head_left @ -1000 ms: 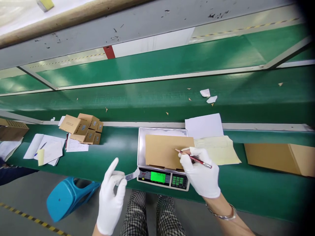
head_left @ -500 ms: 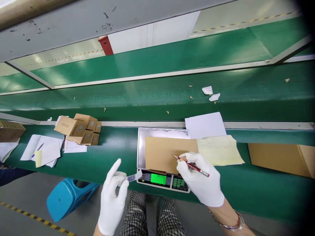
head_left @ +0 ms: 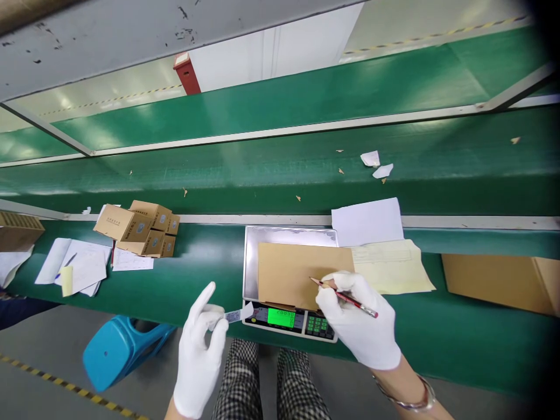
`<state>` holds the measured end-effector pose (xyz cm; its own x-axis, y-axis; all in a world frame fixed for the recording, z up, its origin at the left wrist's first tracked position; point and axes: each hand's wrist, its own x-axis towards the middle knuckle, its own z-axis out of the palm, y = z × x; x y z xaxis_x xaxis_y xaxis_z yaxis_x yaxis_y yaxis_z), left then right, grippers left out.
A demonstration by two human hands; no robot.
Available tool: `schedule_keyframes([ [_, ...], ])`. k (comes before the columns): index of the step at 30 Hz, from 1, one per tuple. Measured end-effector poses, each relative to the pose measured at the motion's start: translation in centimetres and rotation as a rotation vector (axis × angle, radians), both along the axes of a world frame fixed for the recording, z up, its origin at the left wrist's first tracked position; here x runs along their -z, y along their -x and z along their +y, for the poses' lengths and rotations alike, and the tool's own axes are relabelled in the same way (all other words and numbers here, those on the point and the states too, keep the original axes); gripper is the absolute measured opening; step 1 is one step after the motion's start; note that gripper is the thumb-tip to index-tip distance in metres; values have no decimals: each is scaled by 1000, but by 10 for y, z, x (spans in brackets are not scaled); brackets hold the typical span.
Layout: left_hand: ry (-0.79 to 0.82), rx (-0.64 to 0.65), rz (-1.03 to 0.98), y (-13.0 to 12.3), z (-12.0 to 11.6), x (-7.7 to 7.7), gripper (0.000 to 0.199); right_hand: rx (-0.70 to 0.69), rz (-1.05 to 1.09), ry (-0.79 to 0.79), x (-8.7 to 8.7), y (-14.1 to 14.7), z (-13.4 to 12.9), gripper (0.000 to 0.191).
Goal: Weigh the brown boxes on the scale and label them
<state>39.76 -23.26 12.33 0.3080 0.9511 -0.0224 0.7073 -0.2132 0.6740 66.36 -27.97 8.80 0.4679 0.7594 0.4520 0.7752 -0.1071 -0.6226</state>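
Note:
A flat brown cardboard box point(head_left: 289, 268) lies on the metal pan point(head_left: 251, 262) of a digital scale with a lit green display point(head_left: 281, 318). My right hand point(head_left: 359, 324), in a white glove, is closed round a red pencil point(head_left: 350, 300); its tip points at the box top, and whether it touches I cannot tell. In front of the scale's left corner, my gloved left hand point(head_left: 201, 350) pinches a small printed label strip point(head_left: 234, 316) between thumb and fingers, with the index finger raised. A yellowish paper form point(head_left: 391, 268) lies right of the box, partly behind my right hand.
White paper point(head_left: 366, 224) lies behind the form. Several small cartons point(head_left: 125, 226) are stacked at the left, beside papers with a pen point(head_left: 90, 265). An open cardboard box point(head_left: 485, 283) is on the right. A blue stool point(head_left: 111, 353) stands below the bench. A metal rail point(head_left: 280, 219) runs along the back.
The digits on the scale's display have changed. My right hand and pencil have shifted slightly to the right. The left hand keeps its hold on the label.

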Motion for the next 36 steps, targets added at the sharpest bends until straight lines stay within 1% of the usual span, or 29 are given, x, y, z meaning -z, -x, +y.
schedule_keyframes([
  [3,19,-10,-16,2,-1,1,18,12,30,10,2,0,-1,6],
  [5,47,-29,-38,3,-1,-1,19,20,98,6,6,0,-3,6],
  [6,69,-44,-56,3,0,-4,20,18,170,-15,7,-1,-4,6],
  [8,138,-98,-120,-1,0,-11,21,13,398,-79,9,-1,-8,5],
  [10,256,-167,-224,-10,-1,-20,21,17,605,-109,5,-2,-14,4],
  [11,329,-197,-291,-16,-3,-24,23,15,652,-100,1,-2,-17,8],
  [12,399,-218,-362,-23,-5,-28,25,10,646,-79,-6,-1,-21,13],
  [13,461,-232,-432,-30,-9,-32,27,2,586,-56,-15,0,-25,15],
  [15,547,-243,-551,-43,-17,-37,28,-74,359,-30,-36,5,-32,14],
  [18,603,-236,-661,-58,-31,-44,32,-277,40,-20,-69,20,-42,6],
  [20,619,-210,-706,-63,-40,-51,31,-366,-46,14,-84,32,-46,3],
  [21,627,-195,-725,-65,-44,-55,31,-374,-61,42,-89,37,-49,6],
  [24,651,-167,-781,-66,-54,-65,28,-352,-55,127,-94,50,-56,10],
  [27,655,-155,-854,-64,-64,-67,25,-331,-7,171,-95,55,-64,10],
  [30,682,-121,-958,-61,-74,-64,21,-325,52,212,-97,57,-72,10],
  [33,735,-60,-1076,-57,-83,-59,21,-339,122,257,-103,58,-78,10],
  [36,748,-3,-1160,-55,-91,-54,19,-353,167,285,-109,58,-83,11],
])
